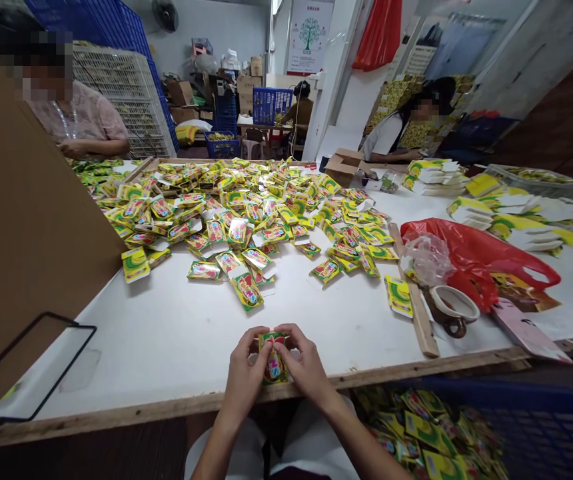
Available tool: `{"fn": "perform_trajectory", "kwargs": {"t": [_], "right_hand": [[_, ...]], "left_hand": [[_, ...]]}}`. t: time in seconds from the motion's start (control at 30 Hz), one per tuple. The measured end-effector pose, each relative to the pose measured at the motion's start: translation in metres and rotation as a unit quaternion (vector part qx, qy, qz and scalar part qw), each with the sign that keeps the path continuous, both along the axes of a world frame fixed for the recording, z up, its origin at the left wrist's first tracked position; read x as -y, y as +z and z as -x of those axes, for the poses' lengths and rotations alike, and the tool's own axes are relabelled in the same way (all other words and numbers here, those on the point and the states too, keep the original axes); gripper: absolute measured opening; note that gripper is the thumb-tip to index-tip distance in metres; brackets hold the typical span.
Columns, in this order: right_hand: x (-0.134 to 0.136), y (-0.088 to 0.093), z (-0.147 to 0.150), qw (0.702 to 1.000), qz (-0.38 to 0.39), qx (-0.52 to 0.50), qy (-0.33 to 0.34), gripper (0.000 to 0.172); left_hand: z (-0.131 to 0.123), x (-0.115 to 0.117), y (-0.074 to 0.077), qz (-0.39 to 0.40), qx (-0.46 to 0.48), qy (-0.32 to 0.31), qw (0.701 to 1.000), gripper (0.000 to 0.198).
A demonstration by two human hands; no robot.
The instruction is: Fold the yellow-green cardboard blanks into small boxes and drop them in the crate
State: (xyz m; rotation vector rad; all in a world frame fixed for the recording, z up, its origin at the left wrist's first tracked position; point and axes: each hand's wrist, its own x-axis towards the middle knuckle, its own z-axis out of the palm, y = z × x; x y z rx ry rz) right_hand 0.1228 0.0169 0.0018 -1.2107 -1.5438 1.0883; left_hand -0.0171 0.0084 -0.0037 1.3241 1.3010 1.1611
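Observation:
Between my two hands is a small yellow-green printed carton, held upright just above the table's front edge. My left hand grips its left side, thumb on the front face and fingers around the top. Mirroring it, my right hand closes on the right side with its thumb also on the front. Beyond my hands lies a loose carton with its flap open, at the near edge of a large pile of similar cartons. Several of those show open white flaps.
A wooden strip divides the table, with a mug, red plastic bag and flat carton stacks to its right. A blue basket of cartons stands below the edge. Cardboard rises at left. Co-workers sit across the table.

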Motion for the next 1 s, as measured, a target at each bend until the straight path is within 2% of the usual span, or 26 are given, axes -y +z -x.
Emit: {"fn": "perform_trajectory", "kwargs": {"t": [0.57, 0.9, 1.0], "right_hand": [[0.0025, -0.0019, 0.0019, 1.000, 0.014, -0.001, -0.007, 0.020], [0.0037, -0.0048, 0.0057, 1.000, 0.018, -0.006, -0.006, 0.021], [0.0038, -0.0010, 0.0005, 1.000, -0.002, 0.008, -0.030, 0.023]], "left_hand": [[0.0005, 0.0010, 0.0034, 0.004, -0.017, -0.015, 1.000, 0.028], [0.0003, 0.0002, 0.0005, 0.007, -0.020, -0.015, 1.000, 0.030], [-0.0003, 0.0019, 0.0011, 0.016, 0.002, -0.008, 1.000, 0.035]]}}
